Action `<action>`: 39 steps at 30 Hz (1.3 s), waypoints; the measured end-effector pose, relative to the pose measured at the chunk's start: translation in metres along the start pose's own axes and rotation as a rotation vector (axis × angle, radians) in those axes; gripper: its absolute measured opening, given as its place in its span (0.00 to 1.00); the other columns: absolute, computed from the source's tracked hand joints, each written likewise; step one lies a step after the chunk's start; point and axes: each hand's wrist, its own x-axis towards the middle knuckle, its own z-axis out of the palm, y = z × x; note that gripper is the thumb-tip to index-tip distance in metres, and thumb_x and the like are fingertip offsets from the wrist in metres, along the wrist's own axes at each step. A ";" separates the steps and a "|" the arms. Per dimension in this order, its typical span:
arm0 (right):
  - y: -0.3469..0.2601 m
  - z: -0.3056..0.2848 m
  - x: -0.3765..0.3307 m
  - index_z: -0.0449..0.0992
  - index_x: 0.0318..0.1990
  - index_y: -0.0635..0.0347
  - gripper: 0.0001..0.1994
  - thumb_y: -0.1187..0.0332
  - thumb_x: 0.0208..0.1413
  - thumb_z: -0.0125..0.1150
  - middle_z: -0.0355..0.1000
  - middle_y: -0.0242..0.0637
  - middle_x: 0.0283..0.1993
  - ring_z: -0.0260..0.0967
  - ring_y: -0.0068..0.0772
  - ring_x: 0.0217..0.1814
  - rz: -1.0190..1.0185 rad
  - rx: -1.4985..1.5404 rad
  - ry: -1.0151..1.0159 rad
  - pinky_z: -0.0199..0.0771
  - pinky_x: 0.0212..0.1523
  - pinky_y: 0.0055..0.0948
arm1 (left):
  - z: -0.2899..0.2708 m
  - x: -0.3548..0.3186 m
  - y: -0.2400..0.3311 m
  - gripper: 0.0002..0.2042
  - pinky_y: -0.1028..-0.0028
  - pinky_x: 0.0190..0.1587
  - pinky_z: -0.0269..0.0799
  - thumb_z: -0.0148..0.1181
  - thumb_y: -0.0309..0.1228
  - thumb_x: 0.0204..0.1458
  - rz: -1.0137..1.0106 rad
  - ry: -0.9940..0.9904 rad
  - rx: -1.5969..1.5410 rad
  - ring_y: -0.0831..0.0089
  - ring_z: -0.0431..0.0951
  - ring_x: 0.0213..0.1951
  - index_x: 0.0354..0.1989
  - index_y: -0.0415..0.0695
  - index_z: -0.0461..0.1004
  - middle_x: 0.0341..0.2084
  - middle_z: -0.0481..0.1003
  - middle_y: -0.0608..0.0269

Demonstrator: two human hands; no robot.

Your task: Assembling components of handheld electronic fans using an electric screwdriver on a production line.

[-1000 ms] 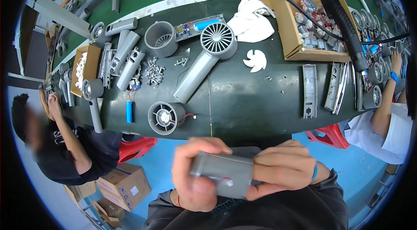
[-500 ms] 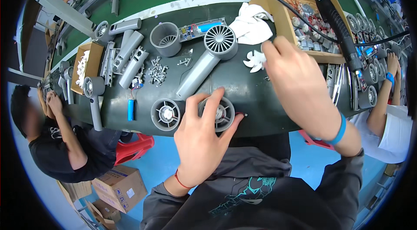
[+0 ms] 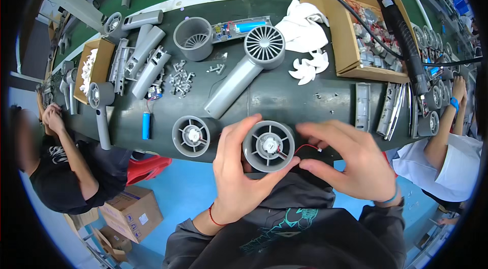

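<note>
My left hand point(image 3: 243, 172) grips a round grey fan housing point(image 3: 290, 134) at the table's near edge, thumb along its lower rim. Inside its spoked ring sits a white-capped motor point(image 3: 270, 144), from which a red wire with a small white plug point(image 3: 319, 149) trails out to the right. Beside that wire is my right hand point(image 3: 351, 160), thumb and fingers apart, slightly blurred, with nothing visible between them. A second fan housing with a motor point(image 3: 191, 136) rests just left of my left hand. Farther off lies a grey handheld fan body point(image 3: 235, 86) with a slotted round head.
White fan blades point(image 3: 309, 67) lie near a white cloth point(image 3: 301, 26). A cardboard box of motors point(image 3: 347, 72) stands at the back right under a hanging black electric screwdriver point(image 3: 401, 40). Small grey parts point(image 3: 180, 80), a blue battery cell point(image 3: 146, 125) and a grey cup point(image 3: 193, 39) are left. People sit on both sides.
My left hand has lifted the fan housing slightly and brought it right and nearer. My right hand has come down from the white fan blades, where two now show, to the housing's right side.
</note>
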 end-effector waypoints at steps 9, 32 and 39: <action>0.030 0.036 -0.035 0.72 0.46 0.71 0.15 0.83 0.50 0.67 0.78 0.41 0.37 0.80 0.27 0.38 0.108 0.626 0.264 0.80 0.39 0.25 | 0.010 0.009 0.000 0.42 0.67 0.47 0.72 0.84 0.38 0.27 0.130 -0.176 0.020 0.60 0.75 0.45 0.55 0.38 0.69 0.46 0.72 0.55; 0.022 0.016 -0.027 0.80 0.46 0.62 0.15 0.75 0.49 0.71 0.79 0.39 0.38 0.78 0.32 0.35 0.013 0.118 0.225 0.77 0.34 0.27 | 0.022 0.006 0.012 0.35 0.65 0.39 0.71 0.77 0.25 0.31 0.138 -0.136 0.358 0.60 0.72 0.38 0.55 0.45 0.73 0.38 0.70 0.60; -0.006 -0.008 -0.002 0.78 0.35 0.60 0.09 0.72 0.44 0.69 0.74 0.32 0.35 0.73 0.35 0.33 -0.094 -0.511 -0.032 0.75 0.30 0.32 | 0.025 0.004 0.016 0.33 0.66 0.35 0.70 0.75 0.21 0.27 0.158 -0.113 0.444 0.60 0.72 0.33 0.51 0.43 0.74 0.33 0.67 0.57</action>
